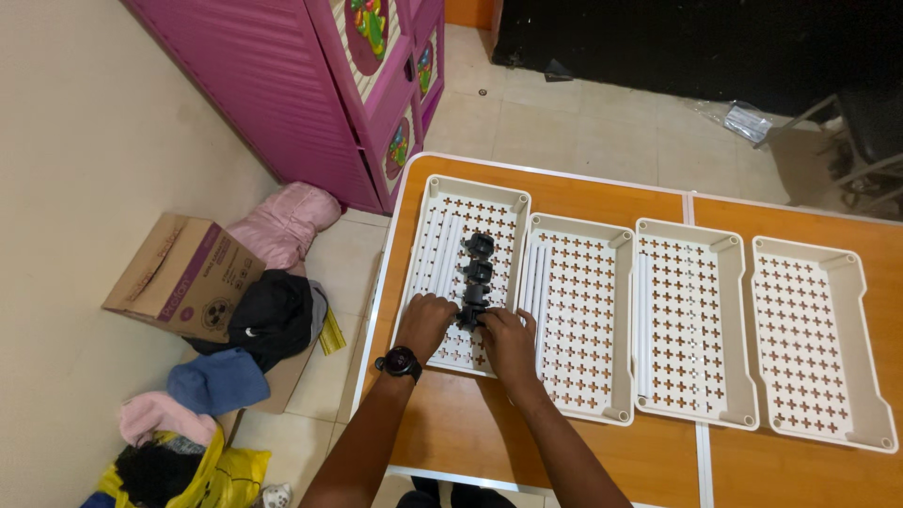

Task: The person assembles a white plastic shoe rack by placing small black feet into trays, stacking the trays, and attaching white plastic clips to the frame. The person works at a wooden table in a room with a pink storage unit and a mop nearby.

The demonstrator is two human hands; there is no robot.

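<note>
Pinching the nearest black clip [470, 312] from both sides, the left hand [425, 323] and right hand [508, 341] close their fingers on it inside the leftmost white tray [425, 218]; two more black clips [479, 259] lie just beyond the fingers, white rods [440, 254] left of them on the desk [583, 198].

Four trays sit side by side on the table [564, 452]. The first tray [428, 212], at 9 o'clock of the row, holds a line of three clips [476, 277] and some rods [442, 254]. The left hand [425, 325] and right hand [508, 341] rest on that tray's 6 o'clock end, touching the nearest clip. The second tray [578, 325] lies at 3 o'clock of it, then the third tray [691, 320] and fourth tray [818, 343]. A cabinet [310, 94] stands at 11 o'clock; a box [179, 277] lies at 9 o'clock.
</note>
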